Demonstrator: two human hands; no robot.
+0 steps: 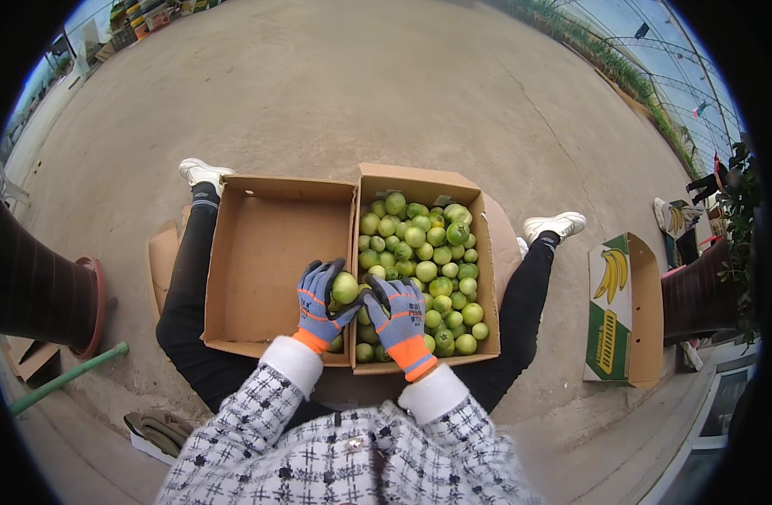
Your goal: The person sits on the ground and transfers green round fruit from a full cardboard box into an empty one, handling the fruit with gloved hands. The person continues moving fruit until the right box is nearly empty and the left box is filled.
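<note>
My left hand [320,305], in a grey-blue glove with orange bands and dark fingertips, is closed around a green tomato [345,288]. It is above the inner edge between two cardboard boxes. Close beside it, my right hand [397,316] wears a matching glove; its fingers are bent and closed near the held tomato. Whatever lies under those fingers is mostly hidden. The right box [484,278] is filled with round green tomatoes [425,223] of mixed sizes. In the left box [264,261], bare cardboard shows, with a tomato [336,343] partly hidden beneath my left wrist.
My black-trousered legs [525,307] spread around both boxes. A banana-printed carton [622,311] stands to the right on the concrete floor [361,93]. At the left are a large dark pot [45,278] and a green pole [70,377]. Flattened cardboard [161,257] lies by my left leg.
</note>
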